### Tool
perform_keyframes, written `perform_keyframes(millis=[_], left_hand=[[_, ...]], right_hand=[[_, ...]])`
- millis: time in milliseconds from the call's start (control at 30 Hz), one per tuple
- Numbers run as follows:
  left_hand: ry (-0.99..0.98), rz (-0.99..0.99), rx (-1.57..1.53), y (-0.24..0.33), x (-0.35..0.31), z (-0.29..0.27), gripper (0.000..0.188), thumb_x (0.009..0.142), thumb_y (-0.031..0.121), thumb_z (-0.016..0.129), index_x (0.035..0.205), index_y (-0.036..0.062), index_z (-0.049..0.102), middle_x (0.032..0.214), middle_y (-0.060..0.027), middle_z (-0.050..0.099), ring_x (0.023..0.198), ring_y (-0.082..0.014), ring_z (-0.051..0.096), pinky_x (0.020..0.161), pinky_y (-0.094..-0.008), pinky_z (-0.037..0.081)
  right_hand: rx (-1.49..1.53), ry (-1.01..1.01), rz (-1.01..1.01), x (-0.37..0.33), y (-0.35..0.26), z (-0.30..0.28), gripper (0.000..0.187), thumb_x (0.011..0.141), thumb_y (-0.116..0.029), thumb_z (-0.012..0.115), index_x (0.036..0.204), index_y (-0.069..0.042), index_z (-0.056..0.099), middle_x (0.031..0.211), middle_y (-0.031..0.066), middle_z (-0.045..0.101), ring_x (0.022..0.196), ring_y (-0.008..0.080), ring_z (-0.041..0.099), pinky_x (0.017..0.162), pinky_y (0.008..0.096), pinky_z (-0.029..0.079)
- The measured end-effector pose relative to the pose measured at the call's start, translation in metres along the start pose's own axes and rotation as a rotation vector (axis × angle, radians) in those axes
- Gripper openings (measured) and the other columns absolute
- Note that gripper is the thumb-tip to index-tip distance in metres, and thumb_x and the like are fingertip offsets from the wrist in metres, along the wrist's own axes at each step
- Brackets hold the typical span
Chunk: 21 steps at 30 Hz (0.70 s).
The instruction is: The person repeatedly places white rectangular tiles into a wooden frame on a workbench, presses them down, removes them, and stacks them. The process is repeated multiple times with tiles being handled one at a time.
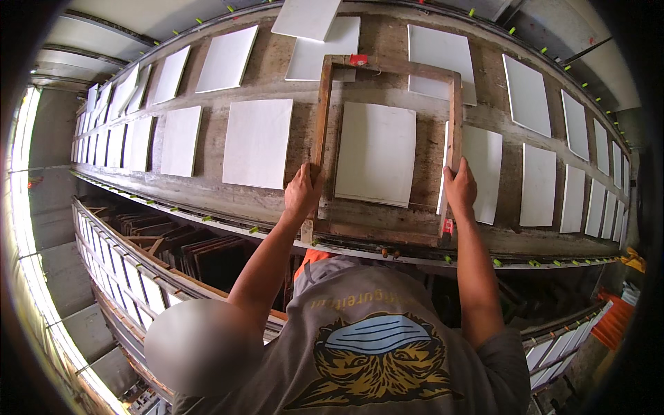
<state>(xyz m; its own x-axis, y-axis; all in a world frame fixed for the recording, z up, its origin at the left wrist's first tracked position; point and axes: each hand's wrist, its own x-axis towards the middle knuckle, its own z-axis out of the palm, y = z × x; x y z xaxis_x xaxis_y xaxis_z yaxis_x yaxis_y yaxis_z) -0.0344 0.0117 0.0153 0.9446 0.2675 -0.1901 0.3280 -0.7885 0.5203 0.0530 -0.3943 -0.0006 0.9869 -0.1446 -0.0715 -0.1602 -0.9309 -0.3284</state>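
Both my hands grip a rectangular wooden frame (pixel 454 114), which seems to carry a see-through mesh. My left hand (pixel 301 192) is closed on its left rail, and my right hand (pixel 461 185) is closed on the right rail. Red tape (pixel 358 60) marks the far rail, with another red patch at the near right corner. Inside the frame's outline a white rectangular sheet (pixel 375 155) shows on the long, stained work table (pixel 311 131). Whether the frame rests on the table or hangs just above it, I cannot tell.
Several white sheets (pixel 258 143) lie in two rows along the table; at the far side one sheet (pixel 306 17) overlaps another. Small green clips (pixel 253 229) line the edges. Dark framed boards (pixel 207 259) stand beneath a second table on the left. Something orange (pixel 613 322) hangs at the right.
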Motion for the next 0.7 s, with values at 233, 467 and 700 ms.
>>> perform_keyframes(millis=[233,467,700], left_hand=[[0.033,0.044,-0.039,0.001,-0.011,0.002,0.033,0.098,0.036,0.058,0.114,0.008,0.054,0.11,-0.0186,0.067,0.096,-0.0442,0.067,0.079,-0.0523,0.054],[0.097,0.077,-0.043,-0.006,-0.013,0.014,0.029,0.099,0.035,0.058,0.11,0.0085,0.053,0.108,-0.0169,0.067,0.094,-0.0439,0.066,0.076,-0.0527,0.053],[0.07,0.048,-0.035,0.001,-0.015,0.011,0.027,0.099,0.031,0.057,0.113,0.0083,0.052,0.109,-0.0178,0.066,0.093,-0.0451,0.065,0.076,-0.0537,0.052]], right_hand=[[0.013,0.021,-0.002,-0.01,0.009,0.007,0.065,0.095,-0.038,0.064,0.145,-0.001,0.045,0.132,0.0232,0.061,0.114,0.0418,0.063,0.095,0.0492,0.052],[0.025,0.079,-0.026,-0.015,0.003,0.006,0.062,0.095,-0.035,0.066,0.141,0.0,0.046,0.127,0.0234,0.062,0.109,0.0426,0.064,0.09,0.0502,0.052],[0.011,0.146,-0.072,-0.018,0.009,0.012,0.063,0.095,-0.035,0.064,0.143,0.001,0.044,0.125,0.0222,0.061,0.106,0.0418,0.065,0.087,0.0498,0.054]])
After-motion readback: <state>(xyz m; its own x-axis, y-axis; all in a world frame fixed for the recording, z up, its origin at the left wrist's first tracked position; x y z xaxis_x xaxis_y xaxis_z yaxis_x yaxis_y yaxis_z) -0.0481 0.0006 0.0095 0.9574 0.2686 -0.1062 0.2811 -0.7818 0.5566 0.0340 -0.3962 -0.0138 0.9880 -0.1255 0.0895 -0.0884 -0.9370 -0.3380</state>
